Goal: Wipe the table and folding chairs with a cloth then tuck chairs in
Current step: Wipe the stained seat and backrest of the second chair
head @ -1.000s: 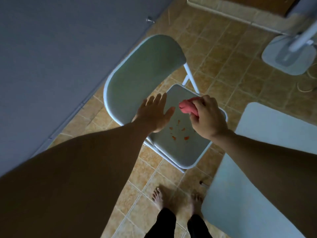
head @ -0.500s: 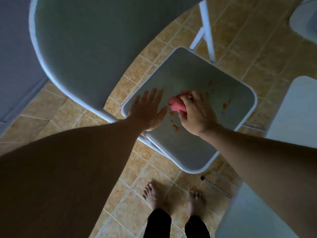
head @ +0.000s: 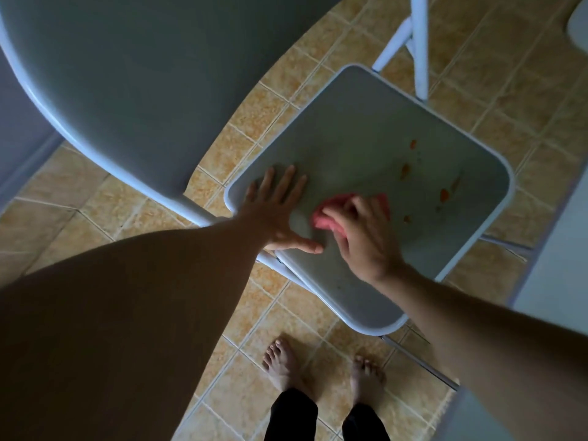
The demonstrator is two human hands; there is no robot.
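Note:
A grey folding chair stands below me, its seat (head: 359,128) in the middle of the view and its backrest (head: 143,74) at the upper left. Several orange stains (head: 444,195) mark the right part of the seat. My left hand (head: 276,211) lies flat with spread fingers on the seat's left corner. My right hand (head: 359,233) grips a pink cloth (head: 324,218) and presses it onto the seat just right of the left hand, left of the stains.
The white table's edge (head: 553,237) runs along the right side, close to the chair. The chair's white legs (head: 420,43) rise at the top. My bare feet (head: 283,364) stand on the tan tiled floor (head: 95,211) just in front of the seat.
The view has come closer over the seat. My right hand has pressed the cloth down onto the seat and the left hand has settled flat on the seat's left corner.

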